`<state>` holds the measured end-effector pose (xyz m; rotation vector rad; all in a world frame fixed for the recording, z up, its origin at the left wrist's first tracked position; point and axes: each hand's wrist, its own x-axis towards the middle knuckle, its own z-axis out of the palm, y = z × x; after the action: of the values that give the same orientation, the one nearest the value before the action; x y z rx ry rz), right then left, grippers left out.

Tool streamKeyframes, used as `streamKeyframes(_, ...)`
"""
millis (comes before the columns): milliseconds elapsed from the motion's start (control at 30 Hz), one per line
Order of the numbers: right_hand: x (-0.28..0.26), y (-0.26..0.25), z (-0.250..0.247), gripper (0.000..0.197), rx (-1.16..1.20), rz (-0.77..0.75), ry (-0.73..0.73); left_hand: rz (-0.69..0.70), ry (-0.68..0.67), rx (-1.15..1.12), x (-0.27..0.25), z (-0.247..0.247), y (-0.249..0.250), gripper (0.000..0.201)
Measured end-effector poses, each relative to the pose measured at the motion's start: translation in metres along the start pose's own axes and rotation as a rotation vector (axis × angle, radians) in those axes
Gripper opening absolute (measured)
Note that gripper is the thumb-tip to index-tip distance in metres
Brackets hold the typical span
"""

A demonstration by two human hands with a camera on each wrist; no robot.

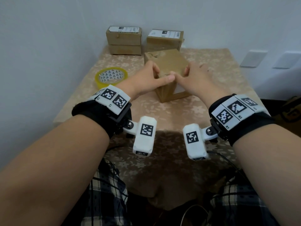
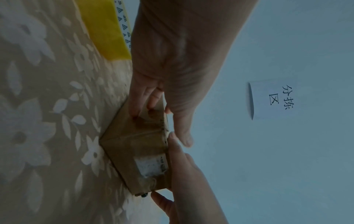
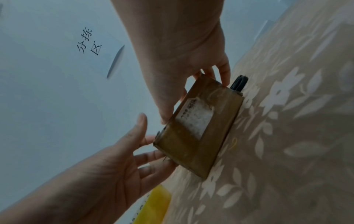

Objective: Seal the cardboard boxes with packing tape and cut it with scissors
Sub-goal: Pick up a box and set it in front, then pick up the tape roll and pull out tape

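Currently both hands sit on the near end of the cardboard box [image 1: 167, 74], mid-table on the floral cloth [image 1: 211, 88], long axis running from the near edge toward the far edge. Left hand [image 1: 146, 79] holds its left side, fingers on the side face; right hand [image 1: 195, 79] clasps the right side, thumbs meeting on top. Tape roll [image 1: 111, 77] lies flat just left of the box, nearer the left hand. Scissors [image 3: 239, 83] show dark just beyond the box. Stacked boxes [image 1: 123, 40] stand at the far edge.

tape roll [image 1: 111, 76] lies left of the near box [image 1: 167, 74]; 2 box stacks [image 1: 124, 40] behind.
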<state>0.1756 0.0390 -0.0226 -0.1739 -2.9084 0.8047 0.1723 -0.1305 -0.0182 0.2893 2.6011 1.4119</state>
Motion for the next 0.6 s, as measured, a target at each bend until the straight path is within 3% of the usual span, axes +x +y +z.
streamKeyframes(200, -0.005, -0.009, -0.004, 0.042, 0.028, -0.074, -0.083, 0.075, 0.022, 0.197, 0.005, -0.012, -0.009, 0.059)
streamKeyframes(367, -0.021, -0.017, -0.01, 0.072, 0.069, -0.21, -0.207, 0.077, 0.053, 0.331, -0.016, -0.036, -0.007, 0.066)
streamKeyframes(500, -0.029, -0.02, -0.006, 0.079, -0.016, -0.27, -0.332, 0.048, 0.052, 0.502, -0.03, -0.051, -0.008, 0.064)
streamKeyframes(600, -0.028, -0.024, 0.001, 0.082, -0.059, -0.239, -0.305, 0.036, 0.051, 0.546, -0.03, -0.052, -0.009, 0.066)
